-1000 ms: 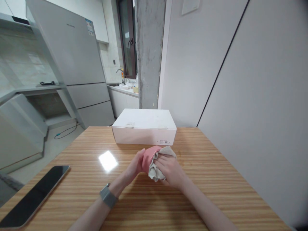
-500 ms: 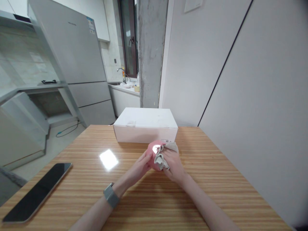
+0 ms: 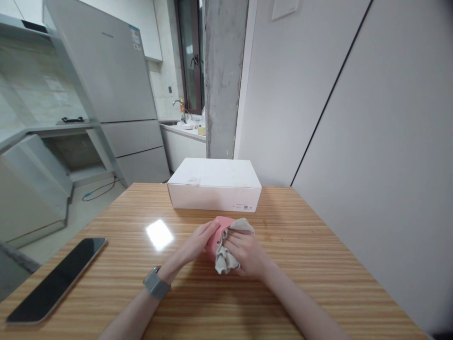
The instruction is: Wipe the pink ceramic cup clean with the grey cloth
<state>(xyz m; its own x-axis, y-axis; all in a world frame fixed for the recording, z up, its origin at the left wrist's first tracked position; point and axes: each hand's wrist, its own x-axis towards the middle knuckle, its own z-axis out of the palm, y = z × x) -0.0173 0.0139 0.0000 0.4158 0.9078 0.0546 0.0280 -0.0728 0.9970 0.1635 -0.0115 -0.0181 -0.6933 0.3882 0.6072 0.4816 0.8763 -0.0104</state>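
Note:
A rounded, smooth pink object (image 3: 213,243) is between my two hands above the middle of the table; cloth and fingers cover much of it, so its exact kind is unclear. My left hand (image 3: 198,240) grips it from the left side, fingers over its upper edge. A crumpled light grey cloth (image 3: 225,259) lies against the right side of the object. My right hand (image 3: 246,252) holds that cloth pressed onto the pink surface, with its fingers partly sunk in the folds.
Behind my hands a white cardboard box (image 3: 214,196) stands on the wood-grain table (image 3: 304,274). A dark-screened phone or tablet (image 3: 58,281) lies at the left edge. A white wall runs along the right; a fridge (image 3: 102,71) and sink counter (image 3: 184,132) are further back.
Both hands have come nearer to me and slightly left with the pink object and the cloth. The object has tilted, and more of the box front shows.

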